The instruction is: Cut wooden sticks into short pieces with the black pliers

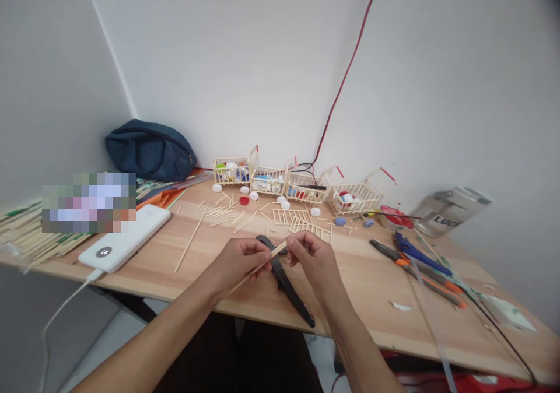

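Observation:
My left hand [245,259] and my right hand [312,256] both pinch one thin wooden stick [258,267] above the front of the wooden table [371,299]. The left fingers close on its middle, the right fingers on its upper end. Under the hands lies a black cutter [286,282] flat on the table. Beyond them lie small ladder-like stick frames [301,221] and several loose sticks [227,215].
Several small stick-built baskets [297,184] with bottle caps line the back wall. A white power bank [125,238] with cable and a pile of sticks [26,235] lie left, a dark blue bag [149,148] behind. Pliers and cutters [415,259], a red lid [396,218] and a tin [446,209] lie right.

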`<state>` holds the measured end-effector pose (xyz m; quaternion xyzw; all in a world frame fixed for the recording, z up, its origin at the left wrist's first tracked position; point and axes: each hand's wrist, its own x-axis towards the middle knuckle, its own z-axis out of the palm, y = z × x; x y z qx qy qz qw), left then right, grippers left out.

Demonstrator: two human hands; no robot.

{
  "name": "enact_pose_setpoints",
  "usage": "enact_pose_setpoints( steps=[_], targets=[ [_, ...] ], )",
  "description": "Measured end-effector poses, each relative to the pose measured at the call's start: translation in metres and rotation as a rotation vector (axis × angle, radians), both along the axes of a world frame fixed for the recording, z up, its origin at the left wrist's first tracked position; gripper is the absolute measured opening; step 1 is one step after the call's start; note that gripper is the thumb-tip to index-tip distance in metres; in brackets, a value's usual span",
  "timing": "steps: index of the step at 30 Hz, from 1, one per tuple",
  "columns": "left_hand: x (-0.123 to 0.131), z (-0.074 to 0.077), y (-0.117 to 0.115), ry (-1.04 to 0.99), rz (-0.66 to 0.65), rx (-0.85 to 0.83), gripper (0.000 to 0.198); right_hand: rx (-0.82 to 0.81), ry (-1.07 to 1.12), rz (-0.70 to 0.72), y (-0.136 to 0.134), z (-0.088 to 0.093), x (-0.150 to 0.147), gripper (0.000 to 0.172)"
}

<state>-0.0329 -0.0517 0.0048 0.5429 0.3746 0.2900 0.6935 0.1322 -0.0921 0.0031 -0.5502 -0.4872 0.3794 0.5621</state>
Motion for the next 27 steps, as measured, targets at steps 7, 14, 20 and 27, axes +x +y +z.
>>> enact_pose_setpoints(
  steps=[7, 14, 20, 27],
  targets=[
    [-0.004, 0.001, 0.012, -0.102, -0.064, -0.05, 0.021, -0.001, 0.065, 0.077, 0.016, -0.002, 0.005, 0.024],
    [-0.008, -0.005, 0.019, -0.134, -0.061, -0.136, 0.023, -0.024, 0.096, 0.107, 0.026, -0.003, 0.003, 0.023],
    [-0.006, -0.001, 0.025, -0.05, 0.039, -0.006, 0.024, -0.012, 0.101, 0.101, 0.035, -0.003, 0.001, 0.025],
    [-0.003, 0.002, 0.036, 0.017, 0.111, 0.125, 0.017, -0.002, 0.082, 0.069, 0.049, -0.005, 0.002, 0.025]
  ],
)
